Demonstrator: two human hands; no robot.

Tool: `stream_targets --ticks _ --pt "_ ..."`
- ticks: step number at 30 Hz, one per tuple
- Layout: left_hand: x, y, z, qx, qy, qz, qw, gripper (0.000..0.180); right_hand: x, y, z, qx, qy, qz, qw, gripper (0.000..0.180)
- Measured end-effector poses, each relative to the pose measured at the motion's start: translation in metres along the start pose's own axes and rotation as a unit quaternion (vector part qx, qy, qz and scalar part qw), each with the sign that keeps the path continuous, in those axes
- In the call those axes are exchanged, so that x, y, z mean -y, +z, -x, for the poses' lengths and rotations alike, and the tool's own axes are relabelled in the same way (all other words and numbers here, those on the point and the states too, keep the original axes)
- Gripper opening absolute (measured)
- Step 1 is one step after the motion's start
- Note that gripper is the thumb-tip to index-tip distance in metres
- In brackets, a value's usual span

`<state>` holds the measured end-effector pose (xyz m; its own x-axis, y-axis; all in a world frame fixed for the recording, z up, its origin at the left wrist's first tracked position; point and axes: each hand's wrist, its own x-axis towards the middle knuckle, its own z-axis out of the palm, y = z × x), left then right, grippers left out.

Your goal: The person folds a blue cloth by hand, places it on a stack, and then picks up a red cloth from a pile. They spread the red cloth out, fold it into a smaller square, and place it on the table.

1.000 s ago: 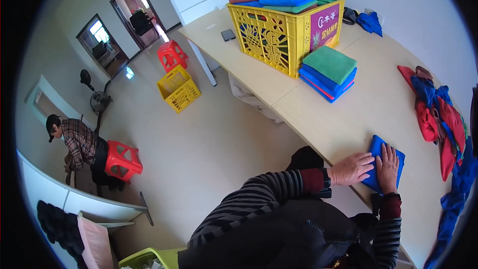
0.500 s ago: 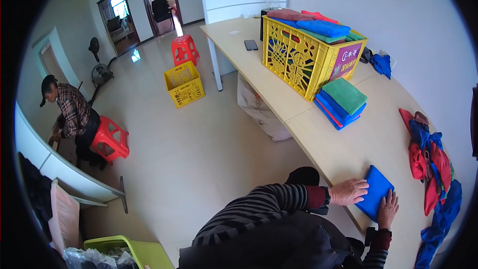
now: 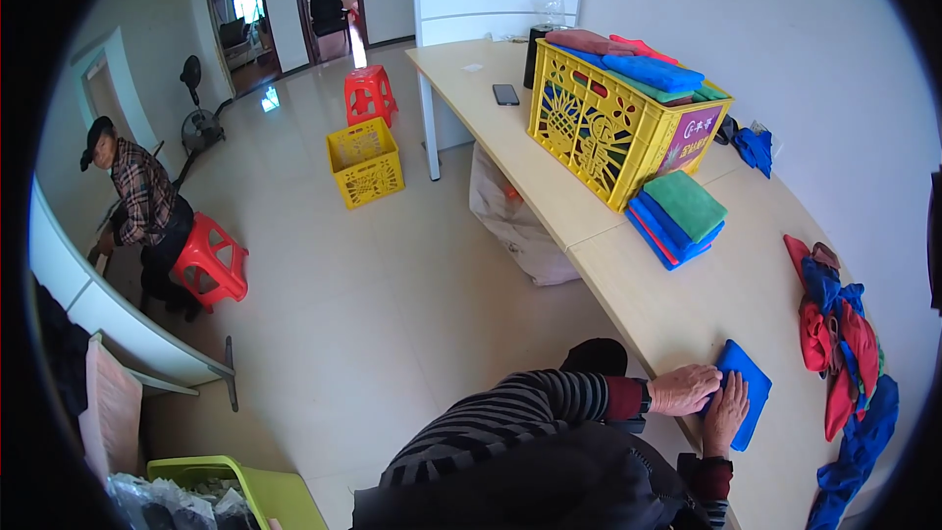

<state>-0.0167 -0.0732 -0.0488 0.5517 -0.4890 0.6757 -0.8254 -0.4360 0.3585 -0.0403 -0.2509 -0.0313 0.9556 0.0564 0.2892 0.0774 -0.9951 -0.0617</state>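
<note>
At the table's (image 3: 687, 304) near edge, a blue cloth (image 3: 748, 397) is being touched by the left hand (image 3: 685, 390), fingers curling, their grip impossible to tell, and the right hand (image 3: 726, 417), fingers outstretched. Folded cloths (image 3: 653, 73) are being held in the crate (image 3: 643, 155) on the table, bags (image 3: 182, 507) in the bin (image 3: 287, 499) left of it.

It seems an office-like workroom: at right, a long table (image 3: 677, 304) carries a yellow crate (image 3: 589, 128) with folded cloths (image 3: 653, 72); at left, a person (image 3: 142, 196) sits on a red stool (image 3: 218, 265); a far doorway (image 3: 303, 0) shows a black chair (image 3: 327, 12).
</note>
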Motion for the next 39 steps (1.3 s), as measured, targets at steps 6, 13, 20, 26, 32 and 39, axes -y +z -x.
stream_targets --ticks 6,13,20,26,32,39 --pt "-0.001 -0.006 -0.003 0.002 0.002 -0.002 1.0 0.027 -0.03 -0.006 0.01 0.005 0.021 0.021 1.0 0.05" --pt "0.0 -0.008 -0.003 -0.007 0.01 0.016 1.0 0.022 -0.085 -0.004 0.027 0.009 0.094 -0.007 0.995 0.05" --pt "-0.004 -0.009 0.001 0.021 0.0 0.0 1.0 0.021 -0.133 -0.01 0.036 0.049 0.11 0.084 0.989 0.048" --pt "-0.002 -0.016 -0.009 0.013 -0.01 0.073 0.997 0.017 -0.074 -0.028 0.015 -0.073 0.006 -0.06 0.995 0.046" --pt "0.015 -0.033 -0.031 0.055 -0.068 0.09 0.992 0.015 -0.013 -0.026 0.019 -0.049 -0.009 -0.025 0.998 0.048" --pt "0.011 0.0 -0.109 0.028 0.069 0.021 0.997 0.033 -0.018 -0.032 0.023 -0.032 0.005 -0.087 0.996 0.054"
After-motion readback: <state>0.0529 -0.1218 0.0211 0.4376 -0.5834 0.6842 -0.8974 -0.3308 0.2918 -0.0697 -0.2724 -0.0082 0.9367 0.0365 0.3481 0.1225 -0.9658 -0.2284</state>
